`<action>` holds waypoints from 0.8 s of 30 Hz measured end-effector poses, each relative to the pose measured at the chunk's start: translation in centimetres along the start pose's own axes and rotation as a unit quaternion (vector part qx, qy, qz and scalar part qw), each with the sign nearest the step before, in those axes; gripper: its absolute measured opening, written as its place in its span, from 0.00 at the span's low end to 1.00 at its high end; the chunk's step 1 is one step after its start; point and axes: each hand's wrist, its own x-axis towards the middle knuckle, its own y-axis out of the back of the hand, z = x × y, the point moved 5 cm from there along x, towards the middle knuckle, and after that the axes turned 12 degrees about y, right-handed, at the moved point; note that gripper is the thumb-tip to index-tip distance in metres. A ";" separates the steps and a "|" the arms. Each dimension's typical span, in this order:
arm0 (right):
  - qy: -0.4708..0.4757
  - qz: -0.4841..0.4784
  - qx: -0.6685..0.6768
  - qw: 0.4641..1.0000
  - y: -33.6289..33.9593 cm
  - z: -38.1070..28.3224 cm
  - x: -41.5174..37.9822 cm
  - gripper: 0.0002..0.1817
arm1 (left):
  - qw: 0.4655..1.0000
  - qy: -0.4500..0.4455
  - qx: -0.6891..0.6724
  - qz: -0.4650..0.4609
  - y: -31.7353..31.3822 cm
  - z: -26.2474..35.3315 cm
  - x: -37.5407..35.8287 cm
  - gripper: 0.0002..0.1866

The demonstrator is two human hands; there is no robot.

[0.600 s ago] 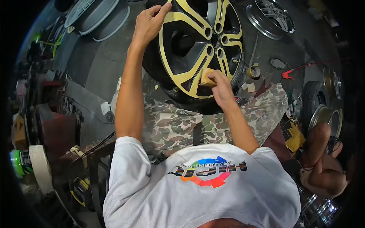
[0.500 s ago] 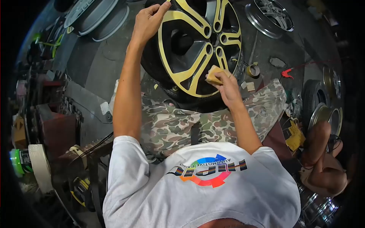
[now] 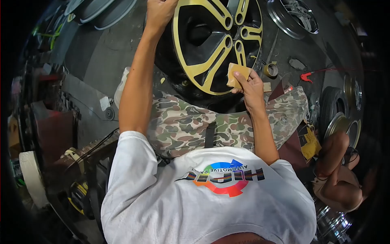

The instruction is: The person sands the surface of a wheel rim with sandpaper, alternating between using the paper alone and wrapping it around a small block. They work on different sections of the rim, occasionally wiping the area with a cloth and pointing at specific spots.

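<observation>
A black alloy wheel [image 3: 217, 64] with spoke faces and rim edge covered in yellow lies in front of me on a dark tyre [image 3: 162, 57]. My left hand [image 3: 161, 15] is at the wheel's far left edge, cut off by the top of the view. Its fingers look drawn together, and what they grip is hidden. My right hand [image 3: 251, 87] holds a thin yellow square pad [image 3: 238, 73] between thumb and fingers, over the wheel's near right rim. Camouflage cloth [image 3: 183, 126] covers my lap.
A tape roll [image 3: 270, 70] and a red-handled air gun [image 3: 307, 77] lie on the floor to the right. Other wheels [image 3: 293, 16] stand around, with tyres [image 3: 334, 101] at right. Another person's bent leg [image 3: 339, 154] is at lower right. A red-brown box [image 3: 55, 132] stands at left.
My right hand has turned the yellow pad so its flat face shows, and shifted slightly right. My left hand has slid up, partly out of view. The whole view has shifted slightly.
</observation>
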 end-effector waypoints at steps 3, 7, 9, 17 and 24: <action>-0.011 0.015 0.007 1.000 0.1 0.2 0.0 0.16 | 1.000 0.009 -0.024 -0.012 -0.3 0.1 -0.1 0.21; -0.005 0.004 0.073 0.997 -0.6 -0.2 -0.1 0.17 | 0.999 -0.018 -0.025 -0.024 -0.4 -0.2 0.0 0.20; -0.006 -0.013 0.091 0.996 -1.1 -0.4 -0.1 0.16 | 0.999 -0.023 -0.023 -0.022 -0.4 -0.3 0.1 0.20; 0.026 -0.073 0.031 0.997 -1.4 -0.8 0.4 0.14 | 0.999 -0.029 0.013 -0.001 -0.3 0.2 -0.2 0.21; 0.129 -0.107 -0.044 0.985 -3.4 -3.5 3.1 0.15 | 0.999 -0.027 -0.017 -0.018 -0.2 -0.1 0.1 0.21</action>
